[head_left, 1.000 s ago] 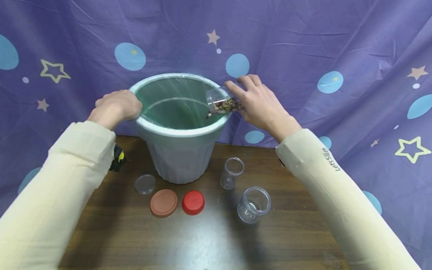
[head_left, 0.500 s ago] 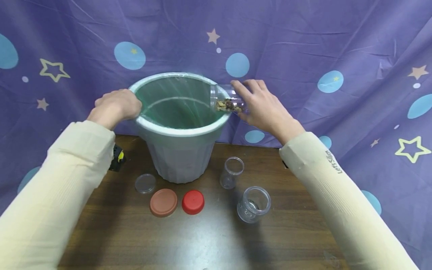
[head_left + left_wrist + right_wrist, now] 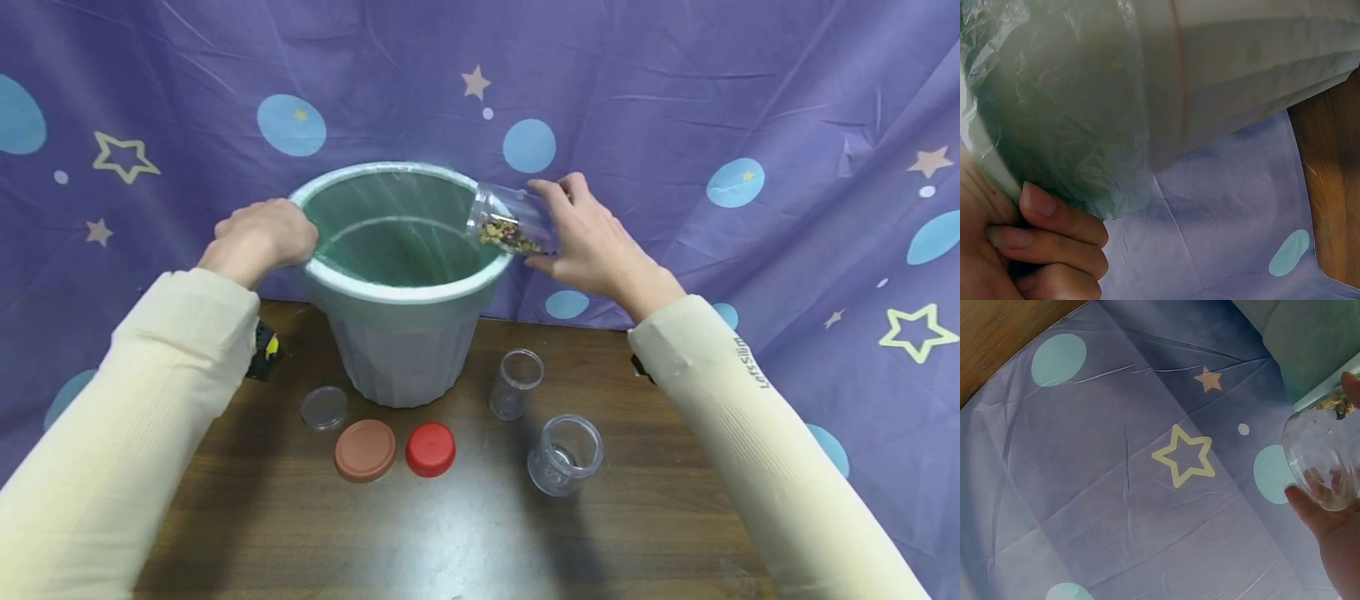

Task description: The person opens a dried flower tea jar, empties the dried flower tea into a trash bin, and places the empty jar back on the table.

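Note:
A grey-green trash bin, lined with a thin clear green plastic bag, stands on the table. Its left rim is gripped by my left hand, fingers curled in over the edge in the left wrist view. My right hand holds a clear jar around its base, above the bin's right rim. The jar lies nearly on its side, its open mouth toward the bin and a little higher than its base. Mixed dried yellow and dark bits rest along its lower side. The bin's bottom is hidden.
In front of the bin lie a clear lid, a brownish-pink lid and a red lid. A narrow clear jar and a wider clear jar stand to the right. A purple curtain hangs behind.
The jar's mouth has turned upward from its downward tilt, and my right hand has shifted slightly right. Bits at the lip a second ago no longer show there. My left hand stays put.

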`<state>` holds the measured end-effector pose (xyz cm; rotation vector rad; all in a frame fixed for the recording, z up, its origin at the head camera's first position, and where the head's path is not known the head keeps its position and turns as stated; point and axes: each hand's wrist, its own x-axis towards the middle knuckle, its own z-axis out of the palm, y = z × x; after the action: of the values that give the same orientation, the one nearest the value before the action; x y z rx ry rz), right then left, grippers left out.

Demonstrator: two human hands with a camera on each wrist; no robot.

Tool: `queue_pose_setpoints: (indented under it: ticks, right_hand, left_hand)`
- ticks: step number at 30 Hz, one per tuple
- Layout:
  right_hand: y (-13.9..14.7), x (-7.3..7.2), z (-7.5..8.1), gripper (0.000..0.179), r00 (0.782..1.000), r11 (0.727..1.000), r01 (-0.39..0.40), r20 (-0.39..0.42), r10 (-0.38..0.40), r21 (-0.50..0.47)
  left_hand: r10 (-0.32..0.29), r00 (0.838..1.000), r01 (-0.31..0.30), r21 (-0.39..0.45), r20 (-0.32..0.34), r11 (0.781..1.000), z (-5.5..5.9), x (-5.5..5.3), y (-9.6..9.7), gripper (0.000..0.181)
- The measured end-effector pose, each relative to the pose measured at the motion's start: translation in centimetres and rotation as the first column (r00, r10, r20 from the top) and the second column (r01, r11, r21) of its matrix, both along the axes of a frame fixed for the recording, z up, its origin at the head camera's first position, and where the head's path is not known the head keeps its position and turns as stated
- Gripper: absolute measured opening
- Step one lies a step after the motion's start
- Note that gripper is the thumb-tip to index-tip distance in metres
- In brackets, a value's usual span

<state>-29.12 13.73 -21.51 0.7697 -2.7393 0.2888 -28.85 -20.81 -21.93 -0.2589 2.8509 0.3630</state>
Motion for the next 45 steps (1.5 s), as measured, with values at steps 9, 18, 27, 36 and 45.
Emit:
queue_pose_setpoints:
  ticks: [9, 18, 27, 36, 45]
  right_hand:
    - [-0.2, -0.2, 0.5, 0.072, 0.993, 0.998, -0.023, -0.111, 0.03, 0.067]
    - [-1.0, -0.3, 1.1, 0.071, 0.987, 0.989, -0.015, -0.157, 0.039, 0.148]
    - [-1.3, -0.3, 1.1, 0.072, 0.978, 0.981, -0.029, -0.196, 0.067, 0.19]
    - [-1.5, -0.4, 1.1, 0.07, 0.966, 0.975, -0.074, -0.23, 0.122, 0.208]
    - [-1.9, -0.4, 1.2, 0.069, 0.967, 0.975, -0.085, -0.219, 0.13, 0.204]
  left_hand:
    - [-0.014, 1.0, 0.014, 0.003, -0.012, 1.0, 0.0, 0.0, 0.0, 0.055]
    - [-0.013, 1.0, 0.013, -0.001, -0.004, 1.0, 0.0, 0.0, -0.1, 0.056]
    - [-0.03, 1.0, 0.03, -0.003, 0.001, 1.0, 0.0, 0.0, -0.2, 0.055]
    - [-0.026, 1.0, 0.026, -0.004, 0.007, 1.0, 0.1, 0.0, -0.3, 0.053]
    - [-0.015, 1.0, 0.015, 0.004, 0.007, 1.0, 0.1, 0.1, -0.2, 0.056]
